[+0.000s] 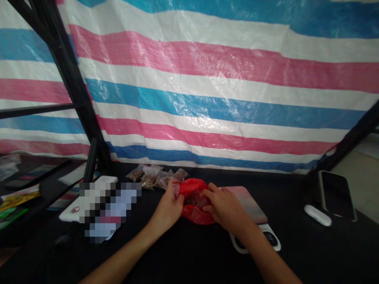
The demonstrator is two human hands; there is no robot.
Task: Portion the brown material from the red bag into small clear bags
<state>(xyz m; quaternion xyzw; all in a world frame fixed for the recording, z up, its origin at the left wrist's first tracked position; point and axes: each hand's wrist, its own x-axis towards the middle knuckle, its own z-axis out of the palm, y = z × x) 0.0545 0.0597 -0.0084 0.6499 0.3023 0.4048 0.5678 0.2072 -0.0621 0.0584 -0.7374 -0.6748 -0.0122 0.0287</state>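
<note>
A red plastic bag (199,216) lies with its mouth open on the black table, and small dark brown pieces (191,200) show inside. At its left edge is my left hand (169,205), closed on a small clear plastic bag (176,190) that shows between the fingers and lies against the red plastic. My right hand (223,205) reaches in from the right, its fingers bent down into the mouth of the red bag. Whatever those fingertips hold is hidden. Several small clear bags of brown pieces (149,179) lie just behind my left hand.
Under my right forearm lie a pinkish flat box (248,203) and a white object with dark round parts (271,238). Further right are a white earphone case (318,215) and a propped phone (337,195). A white device (102,183) sits left. Striped sheeting (213,102) hangs behind.
</note>
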